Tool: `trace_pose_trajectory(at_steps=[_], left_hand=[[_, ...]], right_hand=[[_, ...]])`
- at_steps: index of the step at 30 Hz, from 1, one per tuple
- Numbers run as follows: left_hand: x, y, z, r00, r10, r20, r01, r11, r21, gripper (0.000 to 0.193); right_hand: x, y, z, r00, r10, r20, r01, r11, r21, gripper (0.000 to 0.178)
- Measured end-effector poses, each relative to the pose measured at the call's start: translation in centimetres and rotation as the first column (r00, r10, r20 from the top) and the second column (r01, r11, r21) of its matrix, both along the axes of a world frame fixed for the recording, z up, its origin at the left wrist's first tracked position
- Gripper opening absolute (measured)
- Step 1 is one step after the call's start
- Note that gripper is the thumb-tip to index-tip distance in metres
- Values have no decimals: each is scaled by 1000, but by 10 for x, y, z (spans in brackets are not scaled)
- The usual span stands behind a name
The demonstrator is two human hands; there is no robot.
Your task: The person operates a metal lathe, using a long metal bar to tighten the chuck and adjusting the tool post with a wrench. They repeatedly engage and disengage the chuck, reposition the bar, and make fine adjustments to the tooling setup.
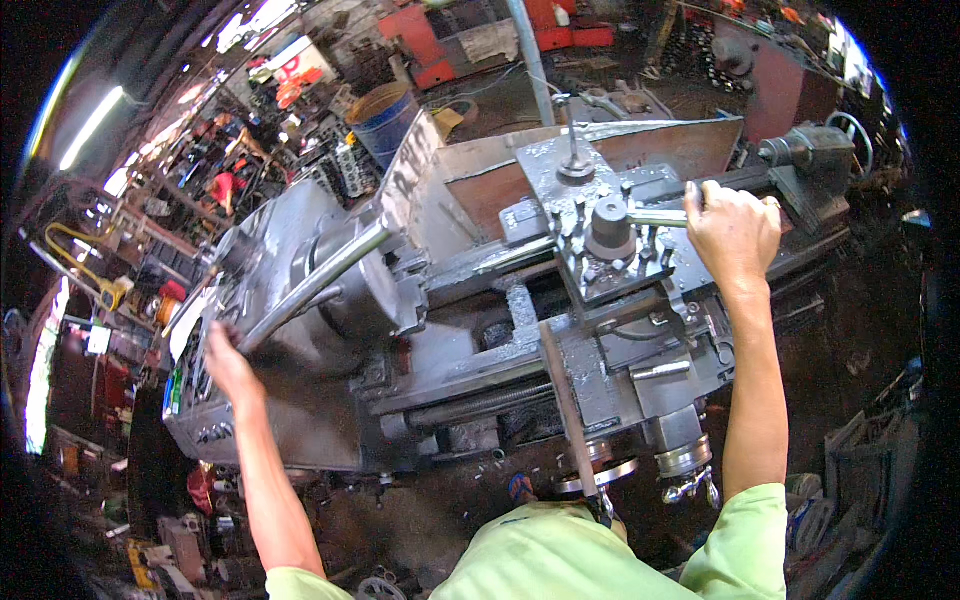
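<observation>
Where the forearms rise from the lower edge above a lime-green shirt, two chromed handwheels are seen nearest, hung on the front of a grey metal lathe that fills the middle of the view. A thin flat bar is laid slanting across the carriage above them, and a ribbed screw shaft is run along the bed just to its left. The left hand is laid on the headstock front, beside a long silvery lever that slopes up toward the chuck; whether its fingers are closed on anything cannot be told. Farther up, the right hand is clenched around the tool-post handle, a bright horizontal rod joined to a dark conical hub on the square, bolt-studded tool post. A rust-brown splash guard is stood behind the post, and the tailstock is set beyond the right hand. At the far side, a blue drum and red machinery are crowded on the cluttered workshop floor.
</observation>
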State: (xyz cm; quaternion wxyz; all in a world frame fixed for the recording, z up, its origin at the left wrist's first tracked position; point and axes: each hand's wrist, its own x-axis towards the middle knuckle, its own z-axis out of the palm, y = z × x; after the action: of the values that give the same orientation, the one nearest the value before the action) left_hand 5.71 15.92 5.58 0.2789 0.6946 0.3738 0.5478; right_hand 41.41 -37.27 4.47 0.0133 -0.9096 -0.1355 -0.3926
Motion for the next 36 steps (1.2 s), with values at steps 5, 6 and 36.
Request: trace_pose_trajectory(at_steps=[5,6,36], left_hand=[[121,36,107,959,-206,-193,259,915,309,29],[148,11,130,878,-291,-380,338,939,62,30],[185,-20,133,783,-362,-506,567,749,342,35]], right_hand=[[6,4,-4,998,-56,-7,56,998,32,34],[6,5,-4,998,-63,-13,63,997,36,34],[8,3,-4,998,-54,-25,55,998,38,36]])
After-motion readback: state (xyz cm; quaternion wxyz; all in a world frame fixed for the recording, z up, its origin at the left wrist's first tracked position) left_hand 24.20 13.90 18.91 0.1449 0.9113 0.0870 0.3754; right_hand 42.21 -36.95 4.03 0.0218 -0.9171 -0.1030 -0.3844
